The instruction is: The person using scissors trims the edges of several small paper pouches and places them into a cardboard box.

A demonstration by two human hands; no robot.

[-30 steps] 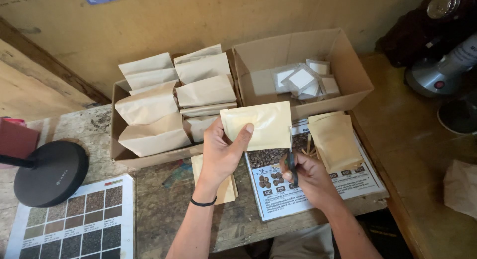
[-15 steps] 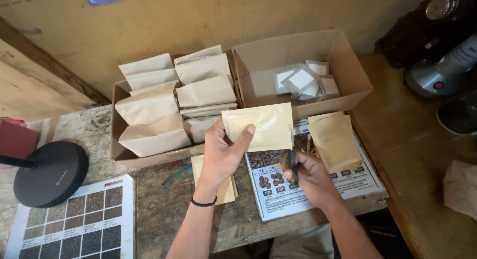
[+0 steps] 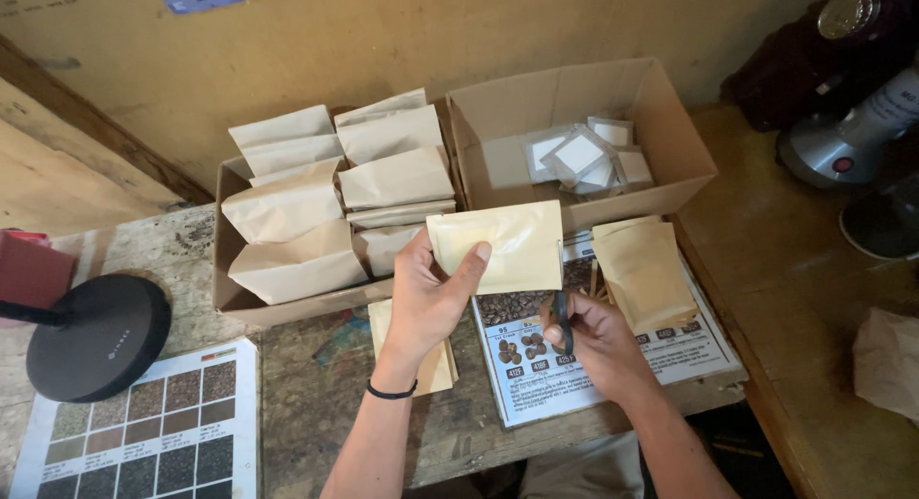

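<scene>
The left hand (image 3: 426,298) pinches a flat tan pouch (image 3: 498,245) (thumb in front, fingers behind), held above the tabletop's (image 3: 306,365) middle, just before the two boxes. The right hand (image 3: 589,341) is closed around scissors (image 3: 562,319) touching the pouch's lower right edge, over a printed sheet (image 3: 613,374).

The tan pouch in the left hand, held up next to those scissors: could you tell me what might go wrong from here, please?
1. The left hand pinches the tan pouch by one end only, so it may flex or slip.
2. The dark scissors in the right hand sit close beneath the pouch edge, near the left thumb.
3. The loose pouches lie by the table edge.
</scene>
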